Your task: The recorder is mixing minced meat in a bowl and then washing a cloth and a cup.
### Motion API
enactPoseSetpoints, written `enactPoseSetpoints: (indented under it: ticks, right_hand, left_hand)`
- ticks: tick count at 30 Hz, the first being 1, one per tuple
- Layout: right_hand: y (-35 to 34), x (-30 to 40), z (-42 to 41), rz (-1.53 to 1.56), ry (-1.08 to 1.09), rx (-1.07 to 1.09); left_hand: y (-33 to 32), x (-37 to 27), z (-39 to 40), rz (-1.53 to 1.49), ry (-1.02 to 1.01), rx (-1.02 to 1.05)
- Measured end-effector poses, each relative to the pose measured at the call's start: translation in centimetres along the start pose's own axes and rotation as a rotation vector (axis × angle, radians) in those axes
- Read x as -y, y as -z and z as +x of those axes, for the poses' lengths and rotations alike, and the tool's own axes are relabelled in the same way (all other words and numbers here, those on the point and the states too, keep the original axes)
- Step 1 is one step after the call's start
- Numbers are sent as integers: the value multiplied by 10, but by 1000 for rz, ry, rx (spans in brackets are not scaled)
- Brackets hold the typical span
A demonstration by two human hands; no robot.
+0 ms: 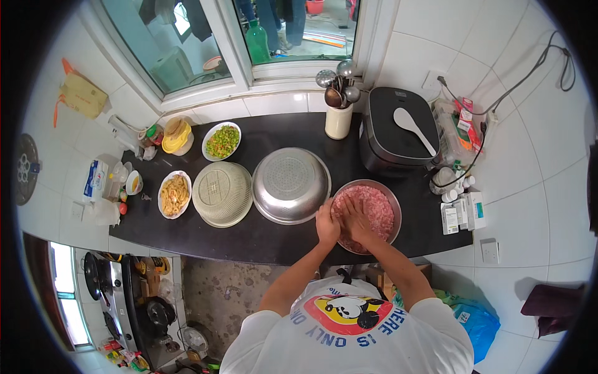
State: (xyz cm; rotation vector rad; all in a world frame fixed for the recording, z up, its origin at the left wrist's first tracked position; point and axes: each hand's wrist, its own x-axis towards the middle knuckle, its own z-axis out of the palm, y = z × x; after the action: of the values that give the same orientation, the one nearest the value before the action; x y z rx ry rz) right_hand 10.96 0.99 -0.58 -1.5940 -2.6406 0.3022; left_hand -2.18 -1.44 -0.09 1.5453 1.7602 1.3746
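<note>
A metal bowl [398, 216] of pink minced meat [376, 208] stands before me near the front edge of the dark countertop. My left hand [328, 225] grips its left rim. On the left part of the meat lies my right hand [355, 219], palm down, fingers extended and slightly apart. Whether the fingertips sink into the mince is hard to make out. Just left of the bowl, an upturned metal colander [290, 180] rests close to my left hand. Beside that is an upturned pale plastic basket [222, 194].
Behind the bowl stands a dark rice cooker [397, 135] with a white rice paddle [413, 131] on its lid. A cream utensil holder [338, 122] holds several ladles. Leftward are dishes of chopped green vegetables [223, 141] and pale strips of food [174, 195]. Medicine boxes [462, 215] line the right end.
</note>
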Motion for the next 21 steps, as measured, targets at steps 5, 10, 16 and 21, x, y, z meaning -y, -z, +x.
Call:
enactPoseSetpoints:
  ticks: [5, 10, 16, 21]
  right_hand:
    - [9, 3, 8, 150, -177, -173]
    - [-4, -5, 11, 170, -158, -99]
    - [-5, -6, 10, 91, -260, -137]
    - [-5, -12, 3, 130, -235, -173]
  left_hand:
    - [-2, 4, 2, -19, -5, -3]
    - [1, -4, 3, 14, -6, 16]
    - [1, -2, 3, -11, -46, 17]
    - [2, 1, 2, -18, -61, 25]
